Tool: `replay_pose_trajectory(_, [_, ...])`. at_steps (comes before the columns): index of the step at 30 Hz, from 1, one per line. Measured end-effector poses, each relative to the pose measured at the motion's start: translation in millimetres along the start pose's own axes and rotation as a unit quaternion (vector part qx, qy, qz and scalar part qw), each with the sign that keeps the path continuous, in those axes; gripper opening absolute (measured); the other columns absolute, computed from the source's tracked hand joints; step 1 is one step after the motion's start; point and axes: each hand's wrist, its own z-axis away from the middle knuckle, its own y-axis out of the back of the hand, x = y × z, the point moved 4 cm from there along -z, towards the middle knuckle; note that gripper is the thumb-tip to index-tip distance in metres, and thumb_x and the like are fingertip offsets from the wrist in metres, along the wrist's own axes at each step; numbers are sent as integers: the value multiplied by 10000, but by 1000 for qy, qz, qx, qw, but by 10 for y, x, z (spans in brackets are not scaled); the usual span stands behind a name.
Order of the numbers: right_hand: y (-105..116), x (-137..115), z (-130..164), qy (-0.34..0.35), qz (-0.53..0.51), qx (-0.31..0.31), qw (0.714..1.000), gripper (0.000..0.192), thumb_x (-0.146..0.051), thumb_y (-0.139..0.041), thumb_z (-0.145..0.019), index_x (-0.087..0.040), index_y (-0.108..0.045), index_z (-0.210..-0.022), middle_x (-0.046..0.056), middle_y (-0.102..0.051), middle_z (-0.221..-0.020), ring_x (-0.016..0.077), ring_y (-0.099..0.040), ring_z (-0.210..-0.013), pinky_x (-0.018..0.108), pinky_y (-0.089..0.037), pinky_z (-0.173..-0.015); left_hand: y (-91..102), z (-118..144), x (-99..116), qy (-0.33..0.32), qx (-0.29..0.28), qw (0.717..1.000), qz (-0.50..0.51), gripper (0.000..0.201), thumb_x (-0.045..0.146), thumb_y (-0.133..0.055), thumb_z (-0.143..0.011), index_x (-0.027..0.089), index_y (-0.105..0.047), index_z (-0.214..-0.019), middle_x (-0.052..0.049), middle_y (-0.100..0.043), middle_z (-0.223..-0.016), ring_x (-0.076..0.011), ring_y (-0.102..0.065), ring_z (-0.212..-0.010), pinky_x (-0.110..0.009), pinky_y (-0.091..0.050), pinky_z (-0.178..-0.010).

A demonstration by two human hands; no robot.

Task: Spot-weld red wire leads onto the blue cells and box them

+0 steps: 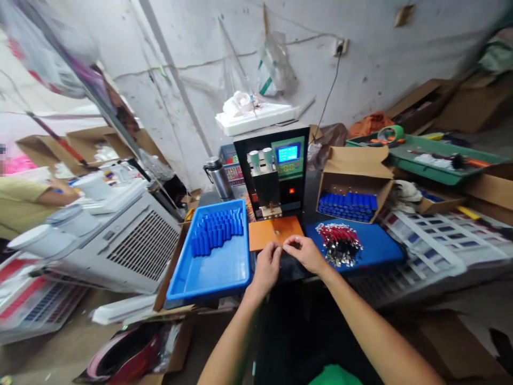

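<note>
Both hands, the left hand (pixel 267 263) and right hand (pixel 305 251), meet with fingers pinched on something too small to identify at the orange plate's (pixel 274 232) near edge, directly below the welding machine (pixel 276 171), blue tray (pixel 212 262) at nine o'clock, red wires (pixel 340 241) at three, within reach.

Two bare hands, one left hand (pixel 267 266) and one right hand (pixel 305 251), meet at the near edge of one orange plate (pixel 274 232). One black machine (pixel 276 170) stands behind it, with one lit screen (pixel 287 153) and two pale cylinders (pixel 259 159) on its front. One blue tray (pixel 212 270) holds a cluster of blue cells (pixel 216 230), too many to count. One open cardboard box (pixel 355 179) holds more blue cells. One heap of red-wired parts (pixel 340 241) lies on one blue mat (pixel 374 247). One steel flask (pixel 218 177). One green tray (pixel 425 155). One other person's arm (pixel 52 197)
</note>
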Motion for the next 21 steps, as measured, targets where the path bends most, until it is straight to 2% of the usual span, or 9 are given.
replay_pose_trajectory(2, [-31, -1, 31, 0, 1, -5, 1000, 232, -411, -675, -792, -180, -668, -767, 48, -663, -752, 198, -609, -698, 302, -491, -679, 43, 64, -16, 7, -11, 1000, 1, 300, 438, -478, -940, 180, -574, -821, -42, -633, -784, -153, -571, -731, -281, -447, -692])
replay_pose_trajectory(4, [-17, -8, 63, -1, 9, 5, 1000, 237, -418, -673, -792, -185, -663, -750, 52, -658, -738, 200, -603, -683, 304, -486, -665, 189, 85, -40, 1, -16, 1000, -7, 288, 437, -505, -937, 178, -629, -936, -66, -686, -903, -174, -628, -837, -297, -483, -760])
replay_pose_trajectory(6, [40, -7, 95, -4, 17, 25, 1000, 248, -433, -669, -793, -189, -659, -746, 56, -648, -720, 200, -590, -658, 305, -479, -642, 490, 43, -85, -21, 3, 998, -51, 293, 414, -532, -927, 189, -642, -1079, -81, -702, -1028, -195, -651, -944, -320, -503, -841])
replay_pose_trajectory(8, [113, 16, 129, -12, 18, 40, 999, 265, -451, -662, -793, -190, -656, -746, 55, -630, -690, 197, -573, -625, 302, -468, -608, 908, -61, -157, -38, 46, 986, -152, 282, 358, -532, -920, 194, -635, -1126, -88, -699, -1051, -204, -656, -948, -340, -510, -867])
replay_pose_trajectory(9, [146, 35, 146, -18, 15, 45, 999, 274, -460, -658, -790, -191, -652, -741, 52, -619, -672, 195, -565, -610, 301, -463, -593, 1121, -129, -207, -34, 64, 972, -224, 283, 316, -524, -918, 188, -630, -1147, -101, -690, -1071, -216, -653, -972, -353, -504, -892])
replay_pose_trajectory(11, [187, 74, 180, -31, 3, 55, 998, 288, -475, -649, -784, -192, -643, -731, 47, -601, -645, 192, -555, -590, 298, -457, -575, 1489, -273, -347, 28, 72, 920, -385, 390, 254, -543, -896, 170, -579, -1275, -140, -659, -1112, -256, -646, -1022, -376, -500, -896])
replay_pose_trajectory(13, [185, 101, 211, -42, -10, 59, 997, 298, -484, -645, -780, -193, -631, -719, 41, -586, -627, 188, -547, -572, 297, -451, -564, 1704, -393, -497, 105, 34, 859, -500, 533, 268, -561, -895, 182, -470, -1413, -170, -614, -1178, -285, -656, -1012, -384, -509, -844])
replay_pose_trajectory(16, [129, 106, 245, -47, -17, 51, 997, 289, -474, -643, -787, -196, -621, -710, 39, -580, -627, 186, -543, -578, 297, -450, -572, 1732, -491, -640, 153, -26, 802, -577, 584, 303, -535, -920, 193, -374, -1471, -199, -556, -1253, -297, -671, -978, -375, -509, -786])
replay_pose_trajectory(21, [98, 127, 288, -49, -11, 43, 998, 272, -457, -640, -790, -200, -615, -707, 32, -573, -620, 180, -527, -571, 291, -435, -560, 1542, -517, -694, 156, -27, 783, -601, 381, 208, -430, -924, 110, -474, -1290, -218, -544, -1225, -280, -672, -952, -337, -495, -732])
